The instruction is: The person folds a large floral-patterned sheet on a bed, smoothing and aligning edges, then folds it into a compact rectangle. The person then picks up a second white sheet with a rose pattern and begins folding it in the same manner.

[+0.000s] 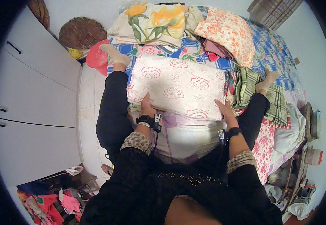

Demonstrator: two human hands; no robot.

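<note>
A white folded sheet (176,84) with pink-red rose outlines lies flat across the bed between my spread legs. My left hand (147,107) holds its near edge at the left, thumb on top and the other fingers hidden underneath. At the near right corner, my right hand (226,111) pinches the same sheet, its thumb over the top and the rest of its fingers mostly out of sight. Just right of the sheet is a green plaid cloth (245,88), bunched beside my right foot.
Behind lie a folded yellow-flowered cloth (166,20) and an orange-flowered pillow (228,33) on the blue checked bedspread (266,45). A red bucket (97,58) stands by my left foot. Grey cabinets (35,101) line the left; a cluttered shelf (286,176) is at right.
</note>
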